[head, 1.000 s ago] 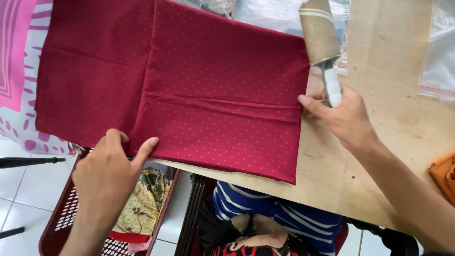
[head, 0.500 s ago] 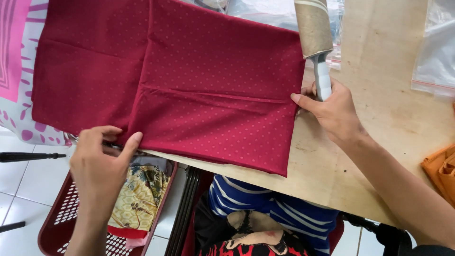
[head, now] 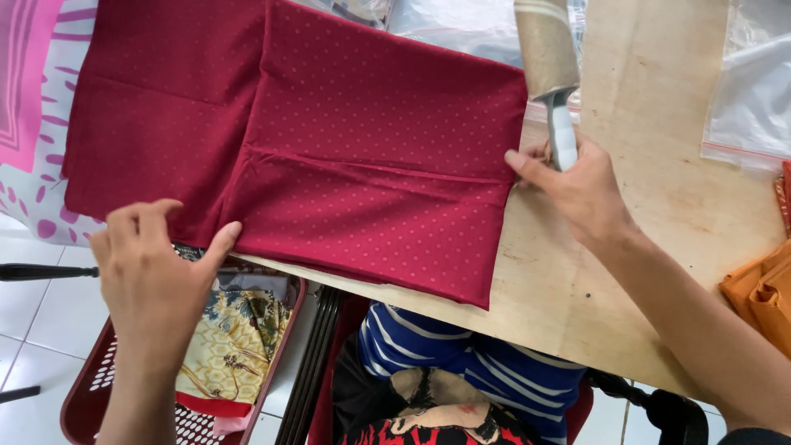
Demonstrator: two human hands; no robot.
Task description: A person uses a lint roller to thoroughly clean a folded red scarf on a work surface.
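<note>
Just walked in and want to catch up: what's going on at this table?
A person sits at a wooden table with a folded dark red dotted cloth spread over its near edge. The left hand pinches the cloth's near edge, while the right hand grips the pale handle of a lint roller beside the cloth's right edge. A red basket of patterned fabric stands on the floor below.

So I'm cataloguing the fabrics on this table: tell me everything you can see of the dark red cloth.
The dark red cloth is a thin woven-looking fabric with a fine grid of small lighter dots. It lies folded flat on the wooden table, its left part over a pink-patterned white cloth, with a vertical fold edge and a horizontal crease showing. Its near edge overhangs the table. The left hand pinches that near edge; the right hand, holding a lint roller, touches its right edge.
</note>
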